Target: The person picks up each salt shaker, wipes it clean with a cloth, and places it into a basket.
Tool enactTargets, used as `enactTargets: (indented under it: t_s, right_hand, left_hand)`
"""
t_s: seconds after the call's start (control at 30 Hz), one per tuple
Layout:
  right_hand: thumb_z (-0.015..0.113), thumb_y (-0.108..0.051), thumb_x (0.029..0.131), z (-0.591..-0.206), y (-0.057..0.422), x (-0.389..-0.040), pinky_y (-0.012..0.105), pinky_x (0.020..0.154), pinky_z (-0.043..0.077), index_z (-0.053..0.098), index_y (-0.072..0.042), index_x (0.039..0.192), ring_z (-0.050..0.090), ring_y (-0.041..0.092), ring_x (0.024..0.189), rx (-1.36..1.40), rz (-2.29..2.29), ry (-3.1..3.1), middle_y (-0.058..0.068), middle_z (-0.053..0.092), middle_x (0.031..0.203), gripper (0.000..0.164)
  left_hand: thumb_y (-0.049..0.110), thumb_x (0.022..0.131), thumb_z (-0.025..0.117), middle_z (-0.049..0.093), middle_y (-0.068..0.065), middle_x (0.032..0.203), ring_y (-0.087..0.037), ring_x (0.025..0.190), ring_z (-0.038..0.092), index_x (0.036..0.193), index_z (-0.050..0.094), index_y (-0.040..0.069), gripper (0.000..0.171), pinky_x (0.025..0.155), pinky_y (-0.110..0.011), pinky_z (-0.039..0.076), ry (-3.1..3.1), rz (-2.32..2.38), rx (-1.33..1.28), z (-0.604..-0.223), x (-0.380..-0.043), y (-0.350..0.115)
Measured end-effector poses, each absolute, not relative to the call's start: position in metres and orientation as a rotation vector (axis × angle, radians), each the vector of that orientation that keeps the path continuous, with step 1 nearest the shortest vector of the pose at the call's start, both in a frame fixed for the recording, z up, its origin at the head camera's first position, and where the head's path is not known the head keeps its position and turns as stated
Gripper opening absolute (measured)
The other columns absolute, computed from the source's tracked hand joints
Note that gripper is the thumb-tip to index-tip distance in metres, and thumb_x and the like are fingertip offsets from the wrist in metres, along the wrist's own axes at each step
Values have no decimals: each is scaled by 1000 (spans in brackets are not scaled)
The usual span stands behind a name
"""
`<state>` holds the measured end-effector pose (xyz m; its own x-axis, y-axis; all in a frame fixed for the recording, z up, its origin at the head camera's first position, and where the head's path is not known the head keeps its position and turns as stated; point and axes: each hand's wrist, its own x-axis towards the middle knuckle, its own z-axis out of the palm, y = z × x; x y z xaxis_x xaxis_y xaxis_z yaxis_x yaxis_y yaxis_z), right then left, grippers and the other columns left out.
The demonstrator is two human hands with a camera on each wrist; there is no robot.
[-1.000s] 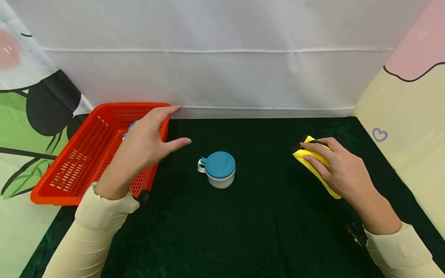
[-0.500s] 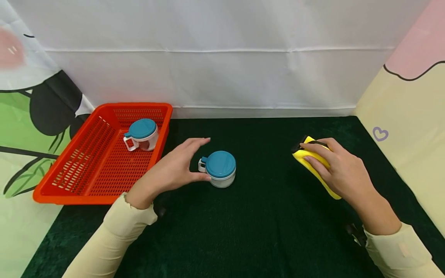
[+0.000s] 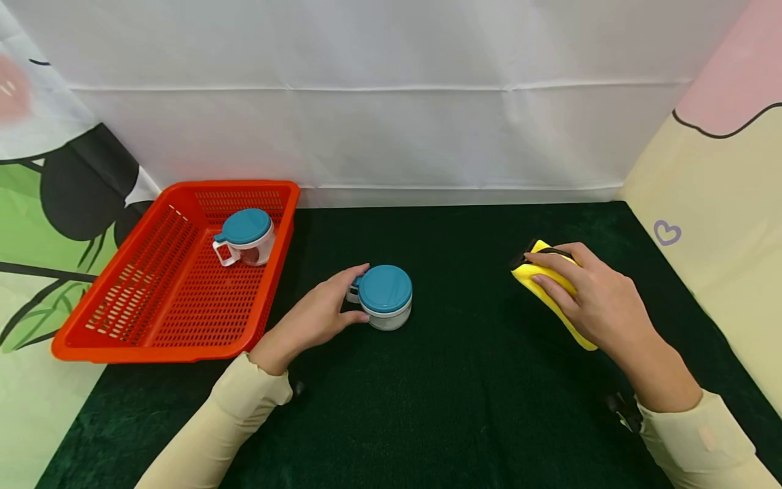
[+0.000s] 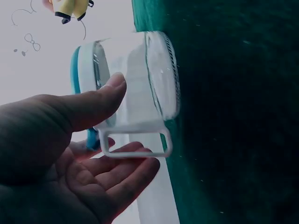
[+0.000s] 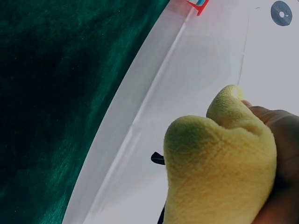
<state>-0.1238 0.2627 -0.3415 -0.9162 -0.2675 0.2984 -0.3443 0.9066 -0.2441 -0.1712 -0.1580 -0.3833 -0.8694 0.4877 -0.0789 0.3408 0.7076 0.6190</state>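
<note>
A lidded jar (image 3: pixel 385 292) with a blue lid and a side handle stands on the dark green cloth in the head view. My left hand (image 3: pixel 313 316) is at its handle side, thumb and fingers spread around that side. In the left wrist view the thumb overlaps the clear body of the jar, while the loosely extended fingers lie by the white handle (image 4: pixel 135 154). To the right, my right hand (image 3: pixel 605 302) grips a folded yellow cloth (image 3: pixel 530 274) with black trim. Its fluffy surface fills much of the right wrist view, hiding most of the fingers.
An orange-red perforated basket (image 3: pixel 153 354) stands at the left, close to my left wrist. Inside it sits another blue-lidded jar (image 3: pixel 246 227) with a white handle. A white fabric backdrop (image 3: pixel 397 136) rises behind the green table cloth (image 3: pixel 427 407).
My left hand has moved from over the basket rightward and down to the handle side of the jar, its fingers drawing closer around it. The right hand keeps its grip on the yellow cloth.
</note>
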Motion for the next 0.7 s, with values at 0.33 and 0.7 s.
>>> enactTargets:
  t_s: [0.33, 0.7]
  right_hand:
    - [66, -29, 103, -343, 261, -124, 50, 64, 53, 62, -27, 141, 59, 30, 83, 468, 434, -2813, 16, 55, 131, 38]
    - [68, -27, 102, -344, 259, -124, 49, 62, 54, 63, -26, 140, 59, 29, 80, 495, 437, -2793, 16, 55, 128, 38]
  left_hand:
    - [26, 101, 67, 69, 4, 107, -13, 75, 63, 137, 63, 16, 37, 73, -34, 56, 2608, 995, 675, -398, -173, -165]
    - [23, 105, 60, 67, -7, 90, -16, 63, 57, 117, 67, 24, 13, 60, -33, 52, 2653, 1124, 723, -398, -172, -163]
